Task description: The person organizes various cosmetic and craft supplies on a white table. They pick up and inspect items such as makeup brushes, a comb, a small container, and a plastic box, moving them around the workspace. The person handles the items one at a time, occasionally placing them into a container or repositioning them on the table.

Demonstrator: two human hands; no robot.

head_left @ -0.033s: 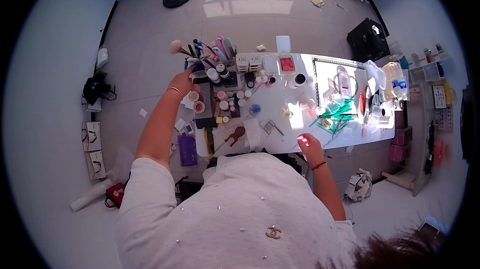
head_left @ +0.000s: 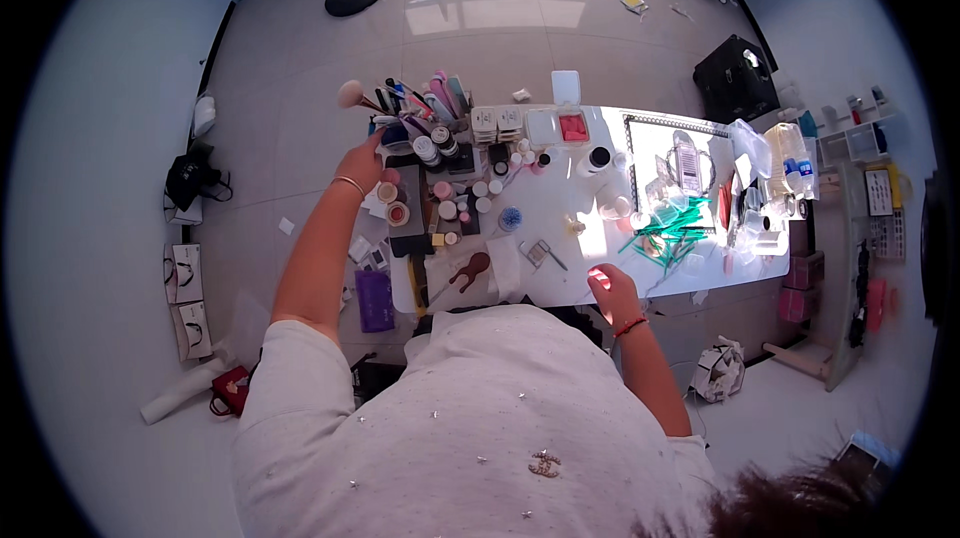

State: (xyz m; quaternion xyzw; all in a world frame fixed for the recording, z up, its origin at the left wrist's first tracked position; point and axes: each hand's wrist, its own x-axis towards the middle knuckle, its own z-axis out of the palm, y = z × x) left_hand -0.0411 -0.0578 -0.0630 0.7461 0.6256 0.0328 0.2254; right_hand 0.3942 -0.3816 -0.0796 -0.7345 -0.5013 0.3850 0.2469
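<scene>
My left hand (head_left: pixel 360 162) is stretched out to the far left of the white table (head_left: pixel 560 283). Its index finger points at the near side of a crowded holder of pens, nail files and brushes, and I see nothing in the hand. A large fluffy makeup brush (head_left: pixel 350 93) leans out of that holder. Beside the hand sit small round pots (head_left: pixel 387 193) and white-labelled jars (head_left: pixel 426 149). Over the table's front edge my right hand (head_left: pixel 616 298) is closed, its fingers curled and sunlit at the tips; whatever they may hold is hidden.
Green strips (head_left: pixel 672 235) lie heaped on the right of the table, near clear plastic containers (head_left: pixel 790 160). A brown-handled tool (head_left: pixel 472 270) rests at the front left. A purple pack (head_left: pixel 375 300) is below the table's left end. A black case (head_left: pixel 735 78) stands on the floor.
My left hand has shifted very slightly left. My right hand has moved a little to the left and its fingers look more curled. The things on the table have not moved.
</scene>
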